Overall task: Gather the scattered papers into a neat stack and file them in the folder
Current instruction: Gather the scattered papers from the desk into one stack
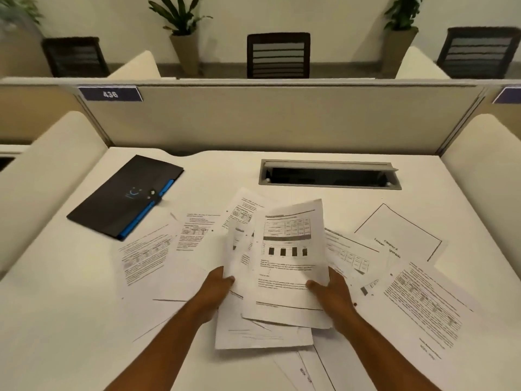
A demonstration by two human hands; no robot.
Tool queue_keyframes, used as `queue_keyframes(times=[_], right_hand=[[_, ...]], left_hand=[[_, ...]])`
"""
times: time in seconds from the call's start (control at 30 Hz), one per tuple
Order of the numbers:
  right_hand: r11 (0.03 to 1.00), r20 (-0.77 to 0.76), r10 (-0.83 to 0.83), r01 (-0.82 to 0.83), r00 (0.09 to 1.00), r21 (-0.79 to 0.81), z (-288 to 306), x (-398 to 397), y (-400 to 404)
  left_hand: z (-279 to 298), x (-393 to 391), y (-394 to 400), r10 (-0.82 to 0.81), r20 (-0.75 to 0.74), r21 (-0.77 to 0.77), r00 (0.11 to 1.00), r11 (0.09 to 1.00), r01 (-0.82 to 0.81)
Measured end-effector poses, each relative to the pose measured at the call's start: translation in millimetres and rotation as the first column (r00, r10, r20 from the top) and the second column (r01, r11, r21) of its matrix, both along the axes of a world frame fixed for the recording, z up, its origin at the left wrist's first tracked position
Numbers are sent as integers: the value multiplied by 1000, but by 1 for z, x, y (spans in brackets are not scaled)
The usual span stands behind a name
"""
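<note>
Gathered sheets (284, 266): pinched between left hand (217, 289) and right hand (332, 292), raised over loose papers (146, 255). Folder (124, 196): closed, far-left of the sheets, clear of both hands.

Warm, dim, even indoor light from overhead; shadows soft and faint, thin dark edges only under the lifted papers (287, 266) on the desk (70, 320). Whole frame slightly soft, printed text unreadable, far chairs (278, 55) and plants (180, 15) blurrier. Wide-angle distortion bows the partition (282, 117) and desk sides outward at the edges.
</note>
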State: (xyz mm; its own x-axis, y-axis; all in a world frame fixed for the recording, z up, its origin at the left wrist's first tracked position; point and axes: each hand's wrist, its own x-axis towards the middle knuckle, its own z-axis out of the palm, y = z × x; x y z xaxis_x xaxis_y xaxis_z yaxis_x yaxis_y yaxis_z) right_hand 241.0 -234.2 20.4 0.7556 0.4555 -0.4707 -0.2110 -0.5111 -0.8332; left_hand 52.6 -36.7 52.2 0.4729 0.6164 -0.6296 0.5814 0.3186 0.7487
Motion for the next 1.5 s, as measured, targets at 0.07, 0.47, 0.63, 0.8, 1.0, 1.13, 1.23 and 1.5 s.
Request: queue_keyframes(times=[0.07,0.47,0.63,0.8,1.0,1.13,1.23,1.5], right_hand=[[998,-24,-66,66,998,23,-2,-9,-3],[999,-21,-30,30,999,18,17,-34,-26],[994,0,101,-101,995,-47,19,-49,-9],[986,-23,131,-133,991,-102,13,-53,2],[989,137,22,-1,990,-150,9,-64,11],[998,7,-57,58,998,-17,13,-60,15],[986,-152,-88,107,984,124,25,-46,16],[968,-59,-76,88,995,237,37,-54,33]], left_hand=[[0,-11,5,33,33,-49,999,998,-31],[-12,-35,23,20,70,-76,997,997,-15],[-7,-35,21,-53,101,-52,993,997,58],[-13,-36,23,-170,113,-42,979,984,175],[-13,-35,17,-231,117,76,966,972,224],[0,-33,8,-168,234,56,958,986,159],[9,-29,9,-89,327,11,941,996,90],[21,-6,-3,-80,373,112,924,993,41]])
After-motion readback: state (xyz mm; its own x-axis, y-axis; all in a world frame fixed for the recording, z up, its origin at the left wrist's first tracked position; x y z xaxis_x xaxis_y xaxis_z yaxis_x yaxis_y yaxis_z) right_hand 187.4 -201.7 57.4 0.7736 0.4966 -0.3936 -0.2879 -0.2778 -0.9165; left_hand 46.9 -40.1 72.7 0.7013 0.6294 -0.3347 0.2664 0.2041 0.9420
